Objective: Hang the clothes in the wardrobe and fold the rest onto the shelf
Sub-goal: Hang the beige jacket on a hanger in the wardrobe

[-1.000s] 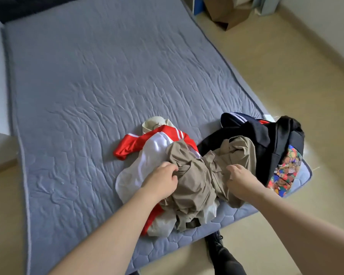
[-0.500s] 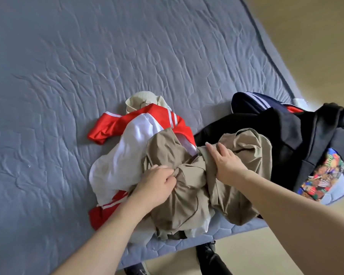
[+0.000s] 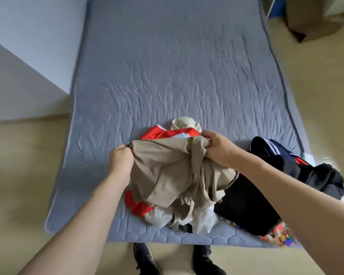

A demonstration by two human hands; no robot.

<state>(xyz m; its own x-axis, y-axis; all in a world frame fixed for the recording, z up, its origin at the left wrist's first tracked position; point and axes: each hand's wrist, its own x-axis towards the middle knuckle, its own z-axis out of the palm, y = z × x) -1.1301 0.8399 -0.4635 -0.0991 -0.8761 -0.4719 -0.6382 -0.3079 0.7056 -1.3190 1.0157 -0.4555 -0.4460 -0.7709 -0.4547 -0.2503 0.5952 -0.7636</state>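
Note:
A tan garment (image 3: 167, 173) hangs lifted above a pile of clothes at the near edge of the grey-blue mattress (image 3: 167, 76). My left hand (image 3: 120, 161) grips its left upper edge and my right hand (image 3: 218, 148) grips its bunched upper right part. Beneath it lie a red and white shirt (image 3: 141, 207), partly hidden, and a cream garment (image 3: 184, 123) behind. To the right sits a heap of black clothing (image 3: 252, 205), a navy piece with white stripes (image 3: 266, 145) and a colourful patterned cloth (image 3: 280, 235).
The mattress lies on a beige floor (image 3: 24, 175). A white wall and block (image 3: 18, 76) stand at the left. A cardboard box (image 3: 310, 18) is at the far right. My dark shoes (image 3: 177, 259) stand at the mattress's near edge.
Both hands have raised the tan garment off the pile and pulled its top edge apart. My right hand moved from resting flat on it to gripping it. The view has swung back.

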